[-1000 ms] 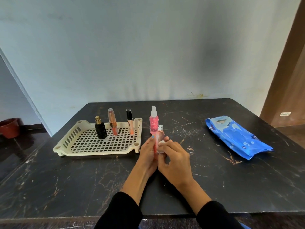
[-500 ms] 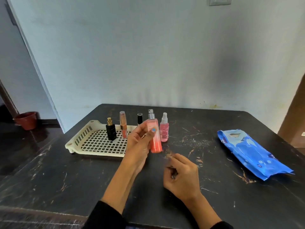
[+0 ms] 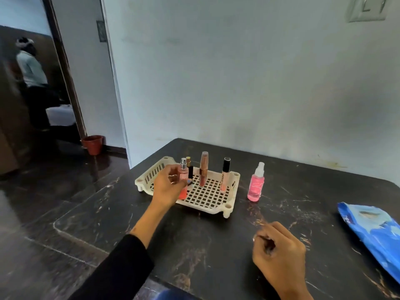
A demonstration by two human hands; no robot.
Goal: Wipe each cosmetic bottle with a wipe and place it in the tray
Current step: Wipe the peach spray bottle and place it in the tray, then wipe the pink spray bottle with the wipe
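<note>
Left hand has carried the peach spray bottle from mid-table to the tray, fingers curled around it, base low over the tray's near-left corner, not visibly set down. Right hand, off the bottle now, stays curled near the table's front edge, pinching a small scrap of wipe. Wiping looks finished; placing underway. Pink spray bottle stands outside the tray's right edge, likely next.

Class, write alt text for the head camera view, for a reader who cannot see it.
A person's left hand holds a pink spray bottle upright over a cream slotted tray on a dark table, beside three cosmetics standing in the tray. The right hand pinches a small wipe; another pink bottle and a blue wipes pack sit right of the tray.
</note>
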